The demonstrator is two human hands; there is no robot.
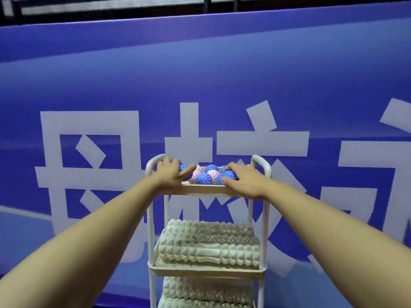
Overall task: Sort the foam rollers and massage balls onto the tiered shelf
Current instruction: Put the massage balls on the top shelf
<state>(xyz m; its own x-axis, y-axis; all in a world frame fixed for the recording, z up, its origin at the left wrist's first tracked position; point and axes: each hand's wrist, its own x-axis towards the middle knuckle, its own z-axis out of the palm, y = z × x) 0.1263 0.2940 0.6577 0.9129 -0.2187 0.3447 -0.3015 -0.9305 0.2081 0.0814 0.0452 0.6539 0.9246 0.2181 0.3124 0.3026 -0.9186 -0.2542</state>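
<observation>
Balls (203, 177) — four blue, three pink; rollers (209, 243) — four.

Blue and pink spiky massage balls (205, 175) heaped on top tier, pale ridged foam rollers (209, 242) stacked on lower tiers

Both bare arms reach forward, nearly straight. Left hand (170, 172) and right hand (241, 182) lie palm-down, fingers loosely curved.

head cam | faces forward, slightly down | near tiered shelf (206, 192)
</observation>
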